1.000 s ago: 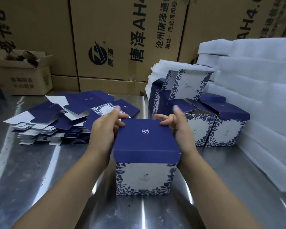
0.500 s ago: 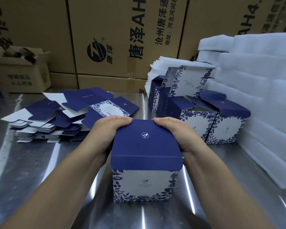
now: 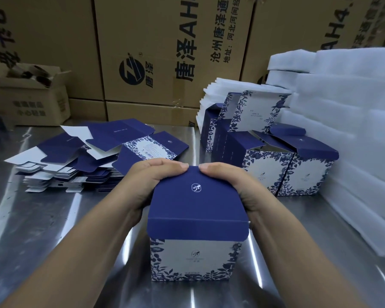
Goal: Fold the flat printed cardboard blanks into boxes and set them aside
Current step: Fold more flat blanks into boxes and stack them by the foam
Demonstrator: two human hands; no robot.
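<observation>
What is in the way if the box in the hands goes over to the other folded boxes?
Nothing visible. The left hand and right hand grip the box by its lid, and only bare metal table lies between it and the folded boxes on the right.

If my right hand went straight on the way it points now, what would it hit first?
Most likely the left hand: the right hand points leftward along the far edge of the blue lid, and the two thumb tips almost meet there. Whether they already touch is unclear.
</observation>
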